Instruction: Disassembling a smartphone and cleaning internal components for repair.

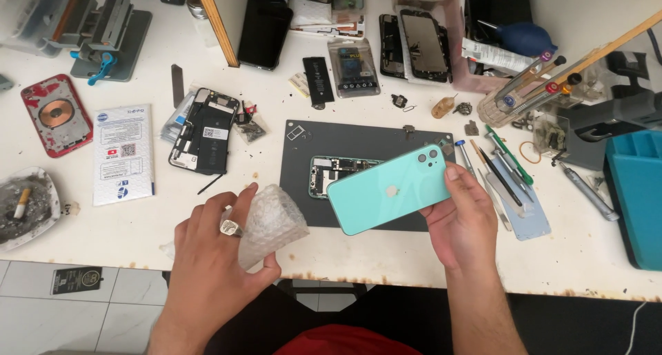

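- While the right hand (463, 225) grips a mint-green smartphone back housing with a dual camera cutout (388, 189) at its right-hand edge, thumb on top and fingers beneath, the housing hangs tilted just above the dark grey rectangular work mat (358, 135).
- On that mat, partly hidden under the housing, lies an opened mint-green phone chassis with its circuit boards exposed (333, 171).
- The left hand (215, 258), a silver ring (230, 227) on one finger, is closed around a crumpled piece of clear bubble wrap (271, 222) over the front edge of the white table (172, 224).
- Right of the mat, a row of thin screwdrivers and prying tools (498, 175) rests on a pale blue sheet.
- Farther left lie an opened black phone with its battery showing (204, 130), a white printed packet (123, 153) and a red phone back panel with a round copper coil (56, 115).
- At the left table edge sits a grey ashtray holding a cigarette (24, 206).
- Behind the mat lie a black phone battery (318, 80) and a bagged part (353, 68); what the bag holds is probably another battery, though it is too small to tell for sure.
- A teal plastic tray (638, 189) stands at the far right.
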